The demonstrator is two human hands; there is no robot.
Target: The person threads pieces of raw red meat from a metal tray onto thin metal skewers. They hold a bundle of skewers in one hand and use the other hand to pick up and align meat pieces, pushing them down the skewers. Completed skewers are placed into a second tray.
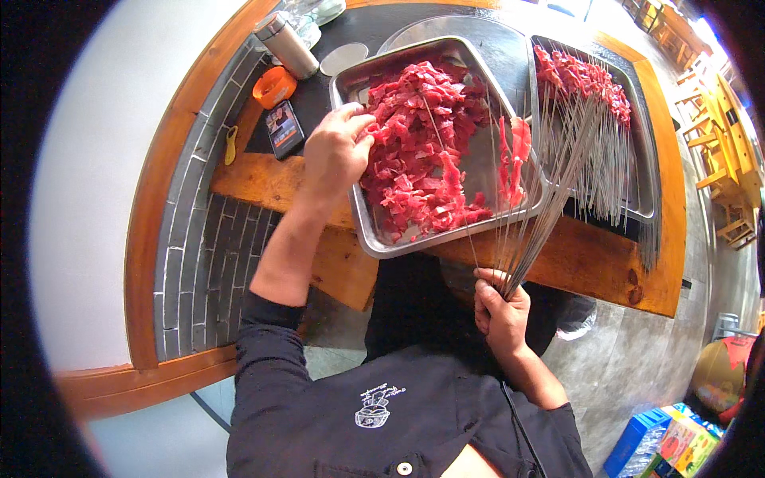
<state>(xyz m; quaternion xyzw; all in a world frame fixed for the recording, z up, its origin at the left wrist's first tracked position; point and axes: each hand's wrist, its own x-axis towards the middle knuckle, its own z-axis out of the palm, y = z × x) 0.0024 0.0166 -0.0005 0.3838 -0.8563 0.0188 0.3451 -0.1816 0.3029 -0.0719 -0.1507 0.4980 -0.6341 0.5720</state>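
My right hand grips a bundle of thin metal skewers at their lower ends, and they fan upward. Strips of raw red meat hang on a few of these skewers, over the right side of a steel tray. One separate skewer slants from the same hand across the tray, with meat pieces along its middle. In that tray lies a heap of sliced raw meat. My left hand is at the heap's left edge, fingertips touching slices; whether they pinch one is unclear.
A second steel tray on the right holds many meat-loaded skewers. Left of the meat stand a steel flask, an orange ashtray-like bowl, a phone and a yellow peeler-like tool. The wooden table edge runs before me.
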